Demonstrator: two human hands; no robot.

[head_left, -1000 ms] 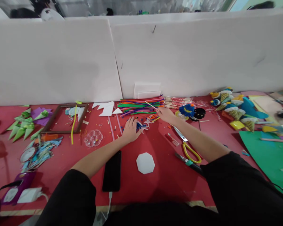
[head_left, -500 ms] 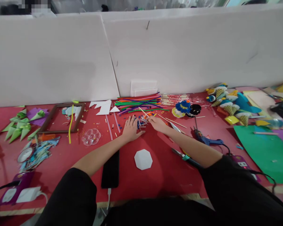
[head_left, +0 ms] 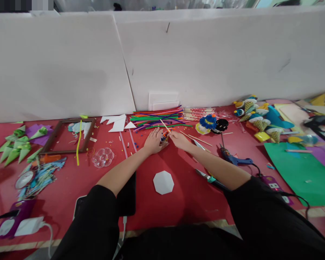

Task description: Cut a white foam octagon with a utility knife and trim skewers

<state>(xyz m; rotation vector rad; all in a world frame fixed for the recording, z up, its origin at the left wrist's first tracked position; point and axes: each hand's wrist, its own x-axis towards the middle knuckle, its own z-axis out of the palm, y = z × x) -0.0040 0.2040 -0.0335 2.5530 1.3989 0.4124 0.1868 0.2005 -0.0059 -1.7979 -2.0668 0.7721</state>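
My left hand (head_left: 153, 142) lies on the red table (head_left: 146, 206) with its fingers stretched out and its thumb apart. It curves along the left side of a small heap of short coloured pieces (head_left: 164, 136), covering much of it. On the heap's other side, my right hand (head_left: 181, 140) is closed round a thin wooden stick (head_left: 165, 126), whose free end points up and to the left. Nearer me sits a white octagonal piece (head_left: 163, 182), touched by neither hand. Bundled pipe cleaners (head_left: 157, 118) lie just beyond both hands.
Scissors (head_left: 203, 146), a utility knife (head_left: 209, 178) and a blue glue gun (head_left: 235, 157) lie to the right. A black phone (head_left: 126, 196) is partly under my left arm. Farther left are a clear bead tray (head_left: 103, 157) and a brown frame (head_left: 52, 135). A white panel (head_left: 206, 61) stands behind.
My left hand has slid right and slightly away from me, closer to my right hand, and now hides more of the coloured pieces. The stick stays in my right hand.
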